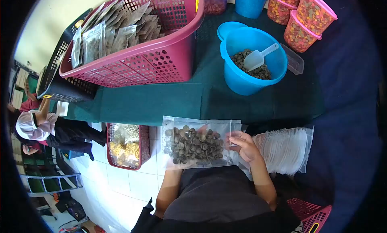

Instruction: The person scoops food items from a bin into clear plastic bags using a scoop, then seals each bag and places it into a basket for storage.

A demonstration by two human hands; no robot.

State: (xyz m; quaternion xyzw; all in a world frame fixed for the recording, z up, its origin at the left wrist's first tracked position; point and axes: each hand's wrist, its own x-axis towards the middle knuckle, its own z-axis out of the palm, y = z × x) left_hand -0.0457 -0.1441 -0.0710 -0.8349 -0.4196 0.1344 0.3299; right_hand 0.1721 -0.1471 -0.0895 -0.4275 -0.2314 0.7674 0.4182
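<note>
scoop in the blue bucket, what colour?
The scoop is pale, translucent white, lying on dark pieces in the blue bucket; head view.

**Eng:** What do you get of the wearer?

**Ops:** On my feed the body fills the bottom centre. I see one dark garment (217, 196), charcoal to black, in plain matte cloth.

**Eng:** Sleeves?

**Ops:** Both forearms are bare where they leave the cloth. The left forearm (168, 188) comes out beside a fold of black fabric (142, 219) at the lower edge. The right forearm (264, 180) is bare up to the elbow.

**Eng:** Hands?

**Ops:** The right hand (245, 146) is bare, fingers in plain view. The left hand is mostly hidden, so I can't describe it.

**Eng:** Seams, markings?

**Ops:** Too dark and soft on my end. I only get a smooth rounded drape, slightly lighter grey in the middle.
</note>
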